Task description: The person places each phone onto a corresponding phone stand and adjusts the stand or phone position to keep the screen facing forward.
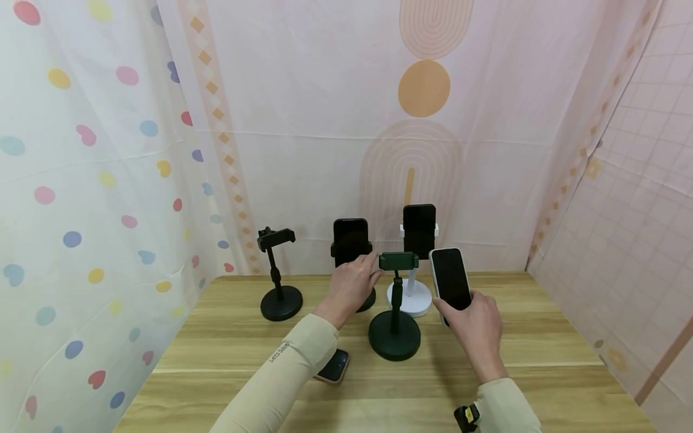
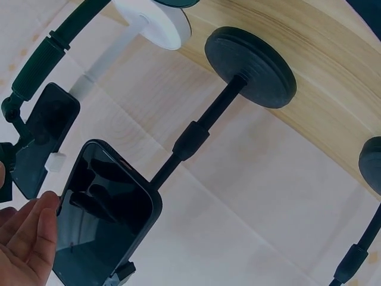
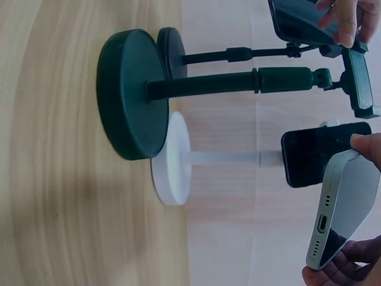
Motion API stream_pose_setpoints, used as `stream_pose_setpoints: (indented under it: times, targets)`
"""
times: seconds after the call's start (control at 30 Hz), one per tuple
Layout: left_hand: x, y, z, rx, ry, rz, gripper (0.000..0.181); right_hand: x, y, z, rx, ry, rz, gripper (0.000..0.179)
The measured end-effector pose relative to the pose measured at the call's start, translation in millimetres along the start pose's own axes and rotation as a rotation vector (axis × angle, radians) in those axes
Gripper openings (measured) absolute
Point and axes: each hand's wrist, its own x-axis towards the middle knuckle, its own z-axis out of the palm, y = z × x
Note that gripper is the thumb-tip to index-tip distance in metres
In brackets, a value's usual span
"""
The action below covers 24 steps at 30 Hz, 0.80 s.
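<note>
My right hand grips a white-edged phone by its sides, tilted up with the dark screen towards me. It is held off the table, right of a green phone stand. At the left end of that stand's clamp, my left hand has its fingertips on the clamp; the right wrist view shows this contact too. In the left wrist view the left fingers are beside a black phone mounted on a black stand. No phone sits in the green clamp.
A white stand behind the green one holds a dark phone. Farther left stands a black stand with a bare clamp. Another phone lies flat near my left sleeve. Patterned curtains hang behind the wooden table.
</note>
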Motion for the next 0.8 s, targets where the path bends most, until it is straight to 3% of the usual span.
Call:
stream_pose_setpoints:
  times: [0.43,0.8]
  targets:
    - [1.7,2.6,-3.9,0.009,-0.014,0.013,0.040,1.4,-24,3,0.078,-0.011,0.002,0.077]
    - [3.4,3.5,-1.2,0.010,0.006,0.037,0.036,3.0,-39,12,0.110,0.031,-0.061,0.068]
